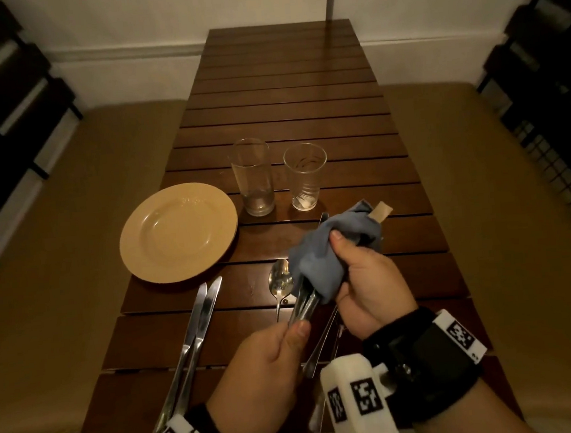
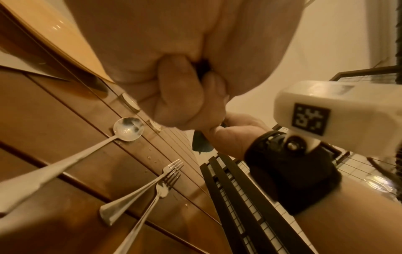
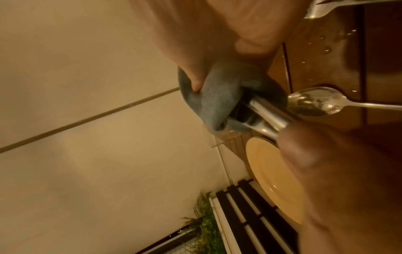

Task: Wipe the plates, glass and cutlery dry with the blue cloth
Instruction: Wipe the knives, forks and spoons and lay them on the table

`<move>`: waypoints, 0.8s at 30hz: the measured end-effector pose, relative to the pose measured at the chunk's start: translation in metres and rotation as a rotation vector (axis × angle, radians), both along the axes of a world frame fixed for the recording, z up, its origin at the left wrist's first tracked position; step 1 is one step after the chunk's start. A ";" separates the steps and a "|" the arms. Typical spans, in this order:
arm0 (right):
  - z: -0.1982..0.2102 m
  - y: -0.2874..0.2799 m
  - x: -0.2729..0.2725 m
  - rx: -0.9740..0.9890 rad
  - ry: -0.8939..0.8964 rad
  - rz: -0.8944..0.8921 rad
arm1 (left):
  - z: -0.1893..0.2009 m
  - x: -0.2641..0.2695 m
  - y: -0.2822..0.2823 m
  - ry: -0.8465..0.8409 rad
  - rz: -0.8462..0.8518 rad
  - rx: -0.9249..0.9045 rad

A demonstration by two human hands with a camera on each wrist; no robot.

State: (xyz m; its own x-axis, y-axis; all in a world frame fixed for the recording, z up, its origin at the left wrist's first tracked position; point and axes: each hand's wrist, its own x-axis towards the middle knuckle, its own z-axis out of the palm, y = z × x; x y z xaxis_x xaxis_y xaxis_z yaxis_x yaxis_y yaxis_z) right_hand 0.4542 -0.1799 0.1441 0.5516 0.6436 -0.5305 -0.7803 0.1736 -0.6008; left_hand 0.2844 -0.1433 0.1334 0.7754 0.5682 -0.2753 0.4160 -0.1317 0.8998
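above the table (image 1: 284,90) from the head view, the left hand (image 1: 265,371) pinches the handles of some cutlery (image 1: 303,309), thumb on top. the right hand (image 1: 368,285) squeezes the cloth (image 1: 324,251) round the far ends. a plate (image 1: 177,231), two glasses (image 1: 252,176), two knives (image 1: 197,329) and a spoon (image 1: 280,281) sit on the table.

from the left wrist, the fingers (image 2: 174,89) are curled tight, and two forks (image 2: 152,187) lie below.

from the right wrist, the fingers (image 3: 195,65) press the cloth round the shiny metal.
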 end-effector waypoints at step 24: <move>0.002 0.007 -0.016 -0.042 0.011 0.085 | 0.025 0.005 -0.002 -0.066 0.158 -0.526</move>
